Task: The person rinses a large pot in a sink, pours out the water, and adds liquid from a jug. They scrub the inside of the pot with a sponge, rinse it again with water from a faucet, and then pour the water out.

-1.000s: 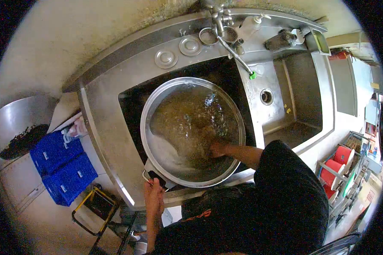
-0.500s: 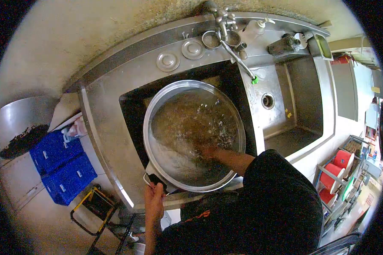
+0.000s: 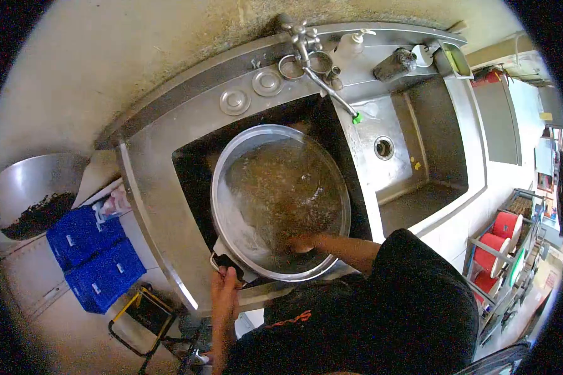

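Observation:
A large round metal pot (image 3: 218,206) sits tilted in the left sink basin (image 3: 191,181), with brownish, cloudy water (image 3: 281,187) inside. My left hand (image 3: 224,284) is closed around the handle at the pot's near left side, with something dark at the fingers. My right hand (image 3: 303,242) reaches into the pot from the right, at the water near its lower rim. Its fingers are blurred and partly under the surface, so whether they hold anything is hidden.
A faucet (image 3: 331,94) with a green tip hangs over the right basin (image 3: 441,144). Two round lids (image 3: 234,102) lie on the back ledge beside small bowls (image 3: 291,67) and a pump bottle (image 3: 350,47). At left stand a big metal bowl (image 3: 40,178) and blue crates (image 3: 106,269).
My right hand has moved a little down and left within the pot, toward the near rim. The water has swirled. My left hand keeps its grip, and the view has shifted slightly.

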Motion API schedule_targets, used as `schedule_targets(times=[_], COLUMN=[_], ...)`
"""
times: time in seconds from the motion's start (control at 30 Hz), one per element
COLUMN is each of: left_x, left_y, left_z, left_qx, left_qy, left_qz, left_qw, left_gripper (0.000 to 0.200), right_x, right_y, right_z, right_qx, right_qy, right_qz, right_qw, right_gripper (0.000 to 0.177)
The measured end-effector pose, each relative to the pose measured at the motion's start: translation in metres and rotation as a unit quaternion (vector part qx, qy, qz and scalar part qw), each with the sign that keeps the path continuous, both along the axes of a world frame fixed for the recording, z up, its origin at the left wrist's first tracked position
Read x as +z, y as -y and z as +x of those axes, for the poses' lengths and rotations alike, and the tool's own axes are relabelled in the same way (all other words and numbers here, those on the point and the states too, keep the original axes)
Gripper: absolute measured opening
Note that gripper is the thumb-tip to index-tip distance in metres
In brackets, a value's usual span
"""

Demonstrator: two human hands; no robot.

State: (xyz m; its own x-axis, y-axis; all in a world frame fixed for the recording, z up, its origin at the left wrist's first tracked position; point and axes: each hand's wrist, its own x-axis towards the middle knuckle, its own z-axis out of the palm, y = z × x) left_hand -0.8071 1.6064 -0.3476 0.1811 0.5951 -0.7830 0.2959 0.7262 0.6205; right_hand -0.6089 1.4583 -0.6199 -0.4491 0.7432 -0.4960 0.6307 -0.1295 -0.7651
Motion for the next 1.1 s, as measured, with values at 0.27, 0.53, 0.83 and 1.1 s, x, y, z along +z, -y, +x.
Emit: schedule_targets(times=[0.27,0.53,0.83,1.1], left_x=[0.009,0.03,0.049,0.025], left_y=[0.001,0.013,0.012,0.007], left_z=[0.004,0.027,0.06,0.089], left_qx=[0.007,0.019,0.015,0.186], left_qy=[0.004,0.08,0.073,0.222], left_qz=[-0.046,-0.02,0.009,0.076], left_qw=[0.999,0.996,0.997,0.954], left_gripper=[0.017,0.02,0.02,0.018], right_x=[-0.001,-0.043,-0.147,-0.071], right_y=[0.074,0.129,0.115,0.073], right_z=[0.087,0.096,0.108,0.121], right_qx=[-0.421,-0.547,-0.462,-0.593], right_qy=[0.247,-0.005,0.15,-0.033], right_qz=[0.116,-0.113,-0.176,-0.147], right_qw=[0.865,0.83,0.856,0.791], right_gripper=[0.051,0.074,0.087,0.099])
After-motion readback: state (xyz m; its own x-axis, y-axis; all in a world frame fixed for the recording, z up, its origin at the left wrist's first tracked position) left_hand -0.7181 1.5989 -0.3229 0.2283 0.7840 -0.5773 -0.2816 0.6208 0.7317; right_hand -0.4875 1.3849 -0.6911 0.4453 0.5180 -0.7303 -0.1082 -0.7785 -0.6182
